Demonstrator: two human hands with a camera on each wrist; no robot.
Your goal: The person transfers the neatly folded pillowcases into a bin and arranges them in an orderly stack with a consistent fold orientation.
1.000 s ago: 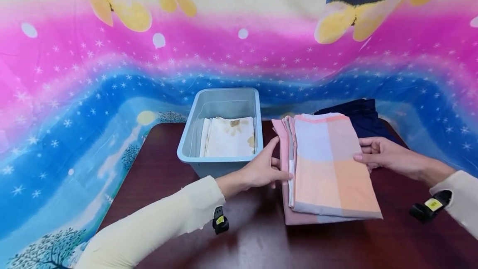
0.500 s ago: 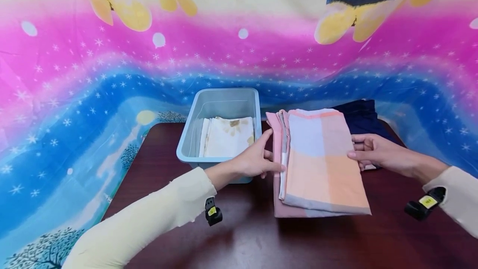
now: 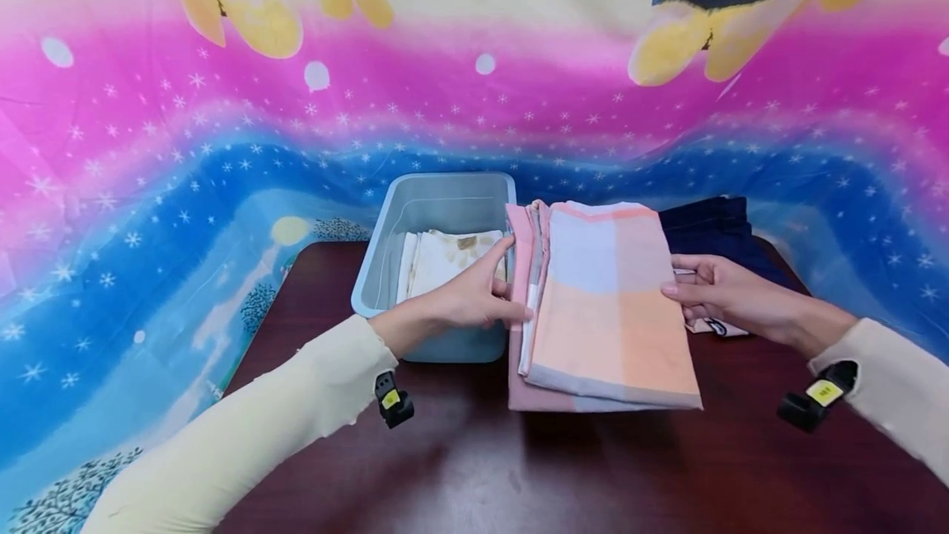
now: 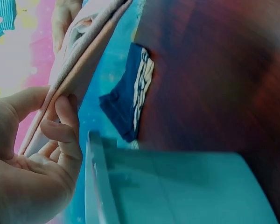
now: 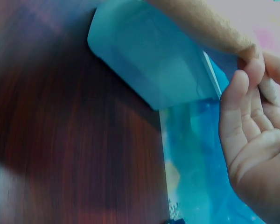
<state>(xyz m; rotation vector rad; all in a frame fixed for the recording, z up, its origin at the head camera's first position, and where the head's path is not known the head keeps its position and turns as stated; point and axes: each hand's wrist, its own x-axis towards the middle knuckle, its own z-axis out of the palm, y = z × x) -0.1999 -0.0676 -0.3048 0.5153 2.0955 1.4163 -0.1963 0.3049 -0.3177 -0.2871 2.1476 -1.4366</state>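
Observation:
A folded checked cloth in pink, orange, grey and white hangs above the table, tilted toward the head camera. At its left edge my left hand pinches the layers, thumb in front and fingers behind, as the left wrist view also shows. My right hand pinches the opposite edge between thumb and fingers. Just left of the cloth stands a grey-blue plastic bin, and the cloth's upper left corner overlaps its right rim in the head view. Inside lies a folded white cloth with brown patches, partly hidden by my left hand.
Dark navy folded clothing lies at the table's back right, partly behind the checked cloth; a striped edge shows in the left wrist view. The dark red-brown table ends at a colourful printed curtain.
Both hands have carried the checked cloth left and slightly up, from beside the bin to its right rim. More of the navy clothing shows now. The bin has stayed put.

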